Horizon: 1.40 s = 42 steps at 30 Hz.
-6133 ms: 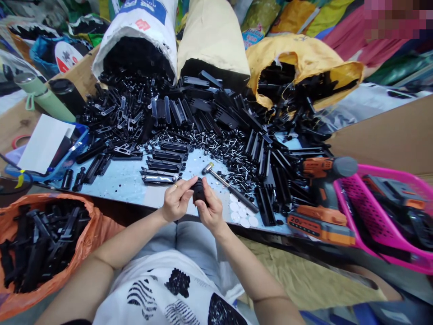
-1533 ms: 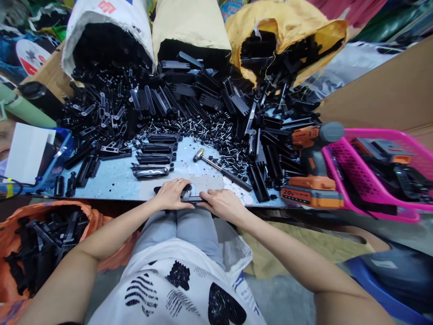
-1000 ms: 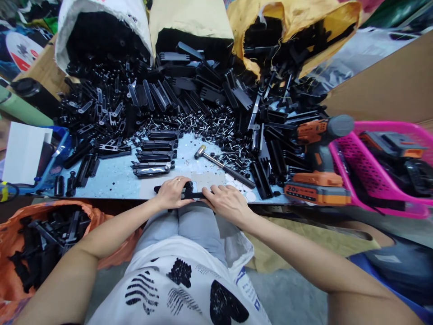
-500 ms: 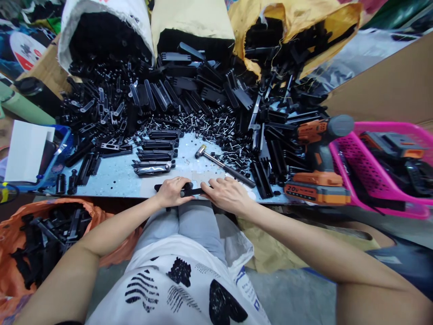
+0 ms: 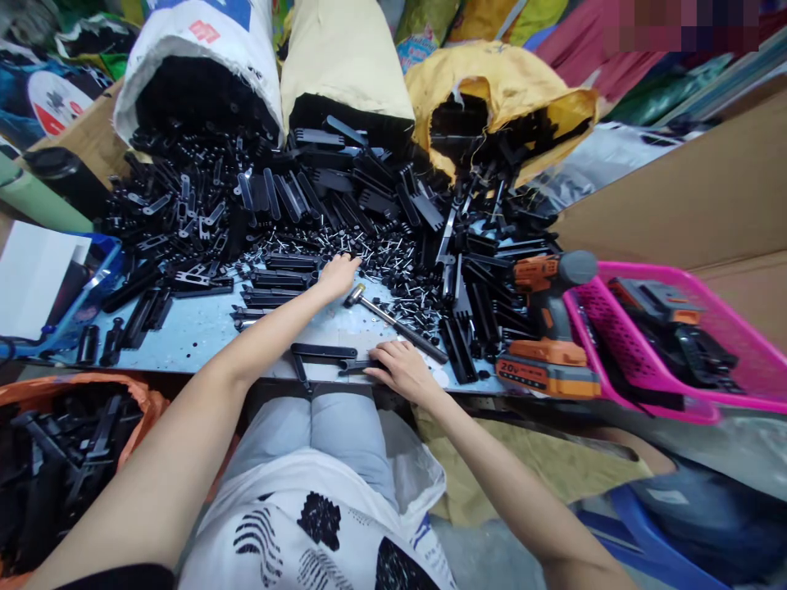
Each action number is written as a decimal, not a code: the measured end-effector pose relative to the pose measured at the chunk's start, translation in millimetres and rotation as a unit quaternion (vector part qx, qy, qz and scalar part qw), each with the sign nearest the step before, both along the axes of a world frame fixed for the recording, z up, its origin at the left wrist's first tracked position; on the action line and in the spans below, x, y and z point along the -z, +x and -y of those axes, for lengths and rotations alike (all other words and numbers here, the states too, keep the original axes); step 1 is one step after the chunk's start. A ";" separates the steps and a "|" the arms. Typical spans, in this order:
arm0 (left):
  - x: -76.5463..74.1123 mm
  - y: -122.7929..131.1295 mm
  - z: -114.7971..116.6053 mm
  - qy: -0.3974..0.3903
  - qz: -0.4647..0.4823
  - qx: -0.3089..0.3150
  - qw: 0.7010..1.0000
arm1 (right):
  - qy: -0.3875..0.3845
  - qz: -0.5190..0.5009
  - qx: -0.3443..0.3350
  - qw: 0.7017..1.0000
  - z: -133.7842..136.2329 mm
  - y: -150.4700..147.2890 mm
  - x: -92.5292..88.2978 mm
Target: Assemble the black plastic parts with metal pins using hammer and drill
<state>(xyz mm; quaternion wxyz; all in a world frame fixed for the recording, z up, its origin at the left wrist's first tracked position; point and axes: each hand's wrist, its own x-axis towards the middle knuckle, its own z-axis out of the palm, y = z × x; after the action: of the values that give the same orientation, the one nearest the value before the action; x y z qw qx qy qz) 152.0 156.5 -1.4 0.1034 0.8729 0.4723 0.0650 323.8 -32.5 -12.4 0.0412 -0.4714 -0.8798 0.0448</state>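
At the lower left of the frame an orange bag (image 5: 138, 401) of black parts is seen below the table (image 5: 197, 328). Left of centre, a short row of assembled black pieces (image 5: 276, 283) is laid out.

At the table's near edge, just below the middle of the frame, the black bracket (image 5: 323, 352) is laid flat, with one leg hanging over the edge. It is judged to be light, stiff and hard, with smooth faces that could slide on the metal top. It is best taken by its long straight bar, pinched across the narrow sides and away from the jointed right end.

Above it, the left hand (image 5: 337, 274) is stretched out to the heap of small pins (image 5: 381, 246). Its fingertips are curled down into them, and whether a pin is pinched cannot be told. A hammer (image 5: 399, 324) lies slantwise just right of that hand.

The right hand (image 5: 401, 370) is laid on the bracket's right end with fingers spread flat, pressing rather than gripping. Further right a drill (image 5: 544, 328) stands beside a pink basket (image 5: 590, 328).

Against the frame half a second before, the left hand has been taken off the bracket and carried up to the pins, so the bracket's left part is uncovered. The right hand is kept where it was.
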 end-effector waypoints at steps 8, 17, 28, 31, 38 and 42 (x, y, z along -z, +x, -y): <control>-2.2 5.9 -5.9 0.030 -0.005 0.018 0.999 | -0.032 0.010 0.128 0.991 -106.2 3.0 -7.1; -21.3 -139.8 123.2 0.061 0.105 -0.019 0.992 | -0.071 -0.304 0.165 0.936 -90.1 -16.1 -23.8; -24.5 -133.6 153.5 0.086 -0.018 0.076 0.993 | -0.078 -0.438 0.158 0.881 -9.1 -44.8 -2.4; -23.6 -133.1 150.3 0.098 -0.027 0.037 0.994 | 0.006 -0.412 0.125 0.902 -4.0 -46.5 -0.6; -6.4 -134.7 155.0 0.097 -0.065 0.066 0.991 | 0.087 -0.270 -0.004 0.959 5.5 -40.8 1.6; -8.5 -125.1 166.3 0.088 -0.045 -0.010 0.995 | 0.069 -0.289 -0.029 0.955 7.5 -35.7 5.4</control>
<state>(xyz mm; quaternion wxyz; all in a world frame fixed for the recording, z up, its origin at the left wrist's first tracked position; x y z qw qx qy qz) 26.9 -9.8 7.1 0.0040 0.8760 0.4776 0.0677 288.1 -40.0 -17.8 0.3243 -0.4085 -0.8448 0.1195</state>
